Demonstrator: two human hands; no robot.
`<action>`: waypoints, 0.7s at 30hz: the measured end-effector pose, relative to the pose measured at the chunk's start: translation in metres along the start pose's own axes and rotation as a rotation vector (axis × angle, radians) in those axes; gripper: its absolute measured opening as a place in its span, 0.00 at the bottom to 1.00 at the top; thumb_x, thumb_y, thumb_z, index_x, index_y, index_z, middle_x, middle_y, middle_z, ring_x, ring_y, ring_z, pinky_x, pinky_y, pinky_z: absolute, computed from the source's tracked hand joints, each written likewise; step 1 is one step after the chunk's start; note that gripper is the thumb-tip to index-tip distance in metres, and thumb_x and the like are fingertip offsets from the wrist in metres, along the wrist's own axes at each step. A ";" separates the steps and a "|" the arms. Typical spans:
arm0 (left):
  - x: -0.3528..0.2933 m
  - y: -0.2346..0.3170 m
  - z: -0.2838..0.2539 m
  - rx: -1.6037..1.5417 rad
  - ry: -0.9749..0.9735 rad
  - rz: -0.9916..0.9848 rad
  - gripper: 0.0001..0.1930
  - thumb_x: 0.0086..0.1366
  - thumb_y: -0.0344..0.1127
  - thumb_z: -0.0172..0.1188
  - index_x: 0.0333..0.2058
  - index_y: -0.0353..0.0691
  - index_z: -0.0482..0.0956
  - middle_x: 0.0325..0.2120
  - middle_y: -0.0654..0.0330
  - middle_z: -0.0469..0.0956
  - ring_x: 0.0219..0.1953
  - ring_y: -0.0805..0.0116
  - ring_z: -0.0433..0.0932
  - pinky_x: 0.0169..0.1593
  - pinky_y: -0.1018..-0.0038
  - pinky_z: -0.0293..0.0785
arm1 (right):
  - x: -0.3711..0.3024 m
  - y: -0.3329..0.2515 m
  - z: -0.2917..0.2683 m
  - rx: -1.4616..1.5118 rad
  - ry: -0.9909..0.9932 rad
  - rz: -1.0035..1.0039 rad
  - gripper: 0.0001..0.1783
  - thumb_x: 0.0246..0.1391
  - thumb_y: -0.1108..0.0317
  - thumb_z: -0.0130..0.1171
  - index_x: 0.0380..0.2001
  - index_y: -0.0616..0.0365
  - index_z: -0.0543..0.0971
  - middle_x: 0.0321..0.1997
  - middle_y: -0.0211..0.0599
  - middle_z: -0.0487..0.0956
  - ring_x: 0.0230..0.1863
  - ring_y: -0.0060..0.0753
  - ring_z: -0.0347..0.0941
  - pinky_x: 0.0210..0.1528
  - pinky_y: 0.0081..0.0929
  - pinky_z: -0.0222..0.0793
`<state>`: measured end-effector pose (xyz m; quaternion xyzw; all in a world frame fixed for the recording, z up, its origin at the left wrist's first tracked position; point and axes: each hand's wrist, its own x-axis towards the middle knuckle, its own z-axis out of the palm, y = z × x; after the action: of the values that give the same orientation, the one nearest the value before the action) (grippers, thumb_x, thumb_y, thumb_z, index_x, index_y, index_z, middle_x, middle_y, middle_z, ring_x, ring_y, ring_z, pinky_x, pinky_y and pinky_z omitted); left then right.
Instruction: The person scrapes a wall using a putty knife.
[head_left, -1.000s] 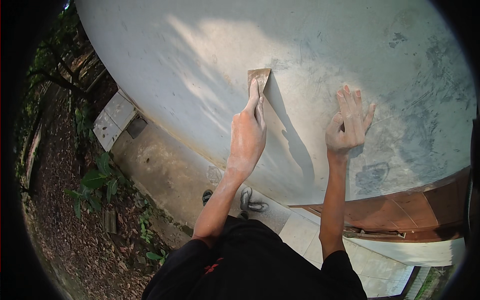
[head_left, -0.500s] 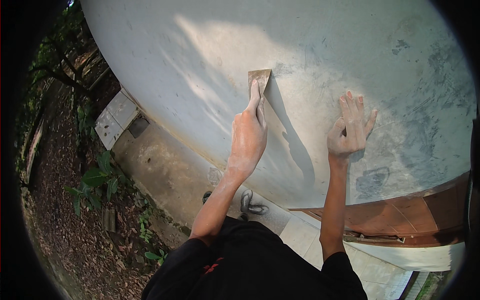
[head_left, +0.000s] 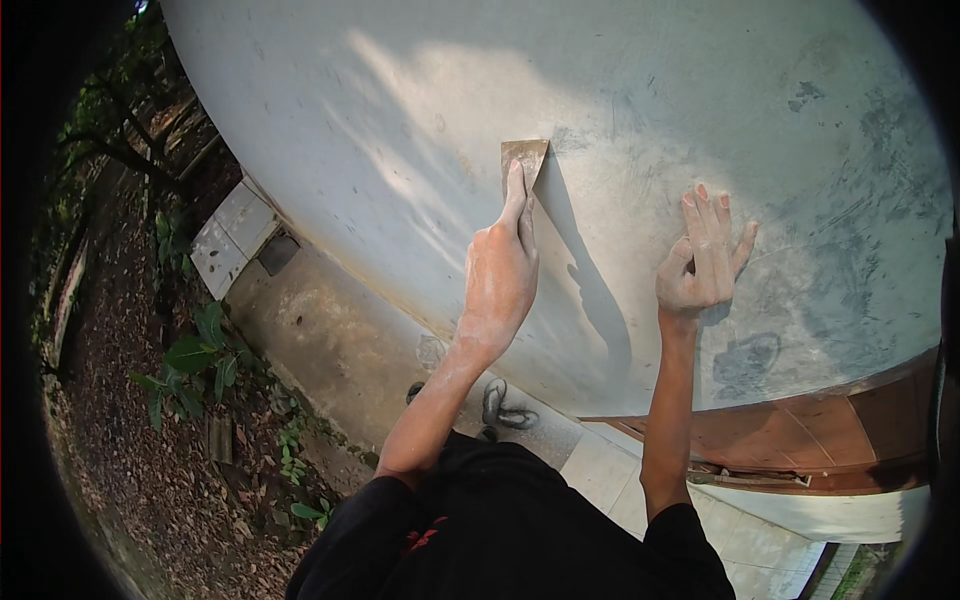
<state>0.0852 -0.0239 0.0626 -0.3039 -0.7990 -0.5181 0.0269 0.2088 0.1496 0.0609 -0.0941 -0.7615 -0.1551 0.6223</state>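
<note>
Your left grip [head_left: 502, 277] clasps a flat scraper [head_left: 531, 160], near end hidden; your right grip [head_left: 703, 264], fingers outstretched, conceals its palm.

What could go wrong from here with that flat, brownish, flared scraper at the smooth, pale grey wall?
1. The dust-whitened bare left hand might slip on the flat, brownish, flared scraper; dust could weaken its hold.
2. An extended finger lies along the blade near its front edge, so a slip could nick it.
3. The blade's sharp-looking corner might gouge the smooth, pale grey wall if the blade tilts.
</note>
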 end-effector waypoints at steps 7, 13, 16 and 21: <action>-0.002 0.003 -0.007 0.047 -0.026 -0.002 0.25 0.75 0.32 0.44 0.68 0.39 0.56 0.10 0.53 0.70 0.13 0.69 0.69 0.24 0.63 0.70 | 0.001 -0.002 -0.002 -0.005 -0.015 0.003 0.24 0.48 0.80 0.47 0.45 0.51 0.84 0.49 0.30 0.84 0.61 0.34 0.74 0.75 0.46 0.44; -0.001 -0.001 -0.006 0.062 -0.044 0.004 0.25 0.75 0.32 0.45 0.68 0.39 0.56 0.10 0.54 0.69 0.12 0.69 0.67 0.23 0.64 0.69 | 0.005 -0.001 0.001 -0.013 0.004 0.000 0.22 0.52 0.78 0.46 0.45 0.51 0.84 0.48 0.30 0.85 0.61 0.34 0.74 0.75 0.46 0.43; 0.001 -0.003 -0.005 0.059 -0.022 0.027 0.25 0.75 0.32 0.45 0.68 0.39 0.56 0.10 0.53 0.69 0.12 0.69 0.67 0.22 0.64 0.68 | 0.000 -0.004 0.000 0.011 0.001 0.014 0.21 0.54 0.77 0.46 0.45 0.51 0.84 0.47 0.30 0.85 0.61 0.34 0.74 0.75 0.46 0.44; -0.001 0.007 -0.009 0.071 -0.043 -0.045 0.23 0.76 0.33 0.45 0.67 0.42 0.60 0.13 0.50 0.68 0.16 0.77 0.59 0.25 0.63 0.65 | 0.001 -0.002 -0.002 -0.001 0.004 0.010 0.21 0.53 0.77 0.46 0.45 0.51 0.84 0.47 0.30 0.85 0.61 0.34 0.74 0.75 0.47 0.43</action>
<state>0.0866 -0.0298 0.0719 -0.2960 -0.8238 -0.4833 0.0087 0.2094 0.1469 0.0621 -0.0979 -0.7597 -0.1524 0.6245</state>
